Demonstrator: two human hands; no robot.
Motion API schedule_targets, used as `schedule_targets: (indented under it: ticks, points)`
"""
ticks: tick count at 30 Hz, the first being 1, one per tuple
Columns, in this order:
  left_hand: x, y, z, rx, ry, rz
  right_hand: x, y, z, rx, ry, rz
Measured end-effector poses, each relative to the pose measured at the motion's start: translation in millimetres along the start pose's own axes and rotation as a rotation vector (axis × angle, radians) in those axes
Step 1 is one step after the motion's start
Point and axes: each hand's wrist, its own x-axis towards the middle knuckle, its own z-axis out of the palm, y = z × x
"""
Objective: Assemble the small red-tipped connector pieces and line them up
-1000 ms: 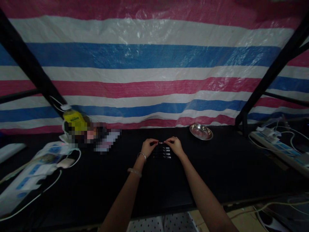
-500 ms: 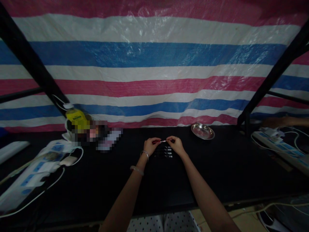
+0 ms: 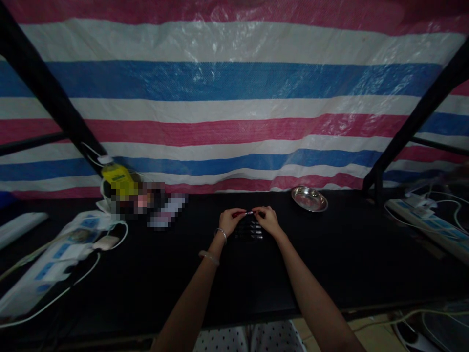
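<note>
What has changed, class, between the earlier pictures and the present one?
Compared with a second ago, more of the red stick shows beside the left hand. At far right, another person's arm, seen half a second ago, is no longer plainly visible. Left and right hand still hold the stick; the dark sticks and metal bowl stayed put.

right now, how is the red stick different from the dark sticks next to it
The red stick is pinched between the left hand and right hand; the dark sticks lie in a row on the black table. The red stick shows red, while the dark sticks look black. Both kinds are slim, with a silvery part towards the right.
</note>
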Motion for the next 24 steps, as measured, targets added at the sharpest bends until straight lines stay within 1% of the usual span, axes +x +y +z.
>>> schedule_targets:
  ticks: [10, 13, 15, 19, 21, 24]
  points:
    - [0.9, -5.6, 0.7, -0.005, -0.010, 0.013, 0.6, 6.7, 3.4, -0.019, 0.026, -0.022]
    - [0.9, -5.4, 0.4, -0.027, -0.005, 0.013, 0.4, 8.2, 4.0, -0.005, 0.086, -0.033]
    - [0.7, -3.9, 0.2, -0.037, -0.007, 0.013, 0.4, 9.0, 5.1, 0.054, 0.133, -0.046]
    - [0.5, 0.2, -0.2, -0.088, -0.004, 0.009, 0.2, 7.9, 8.1, 0.253, 0.158, -0.063]
    - [0.4, 1.8, -0.2, -0.138, 0.001, 0.007, -0.3, 4.9, 8.7, 0.277, 0.174, -0.070]
    - [0.5, 2.8, 0.2, -0.198, 0.005, 0.001, -1.8, -3.2, 7.4, 0.256, 0.200, -0.074]
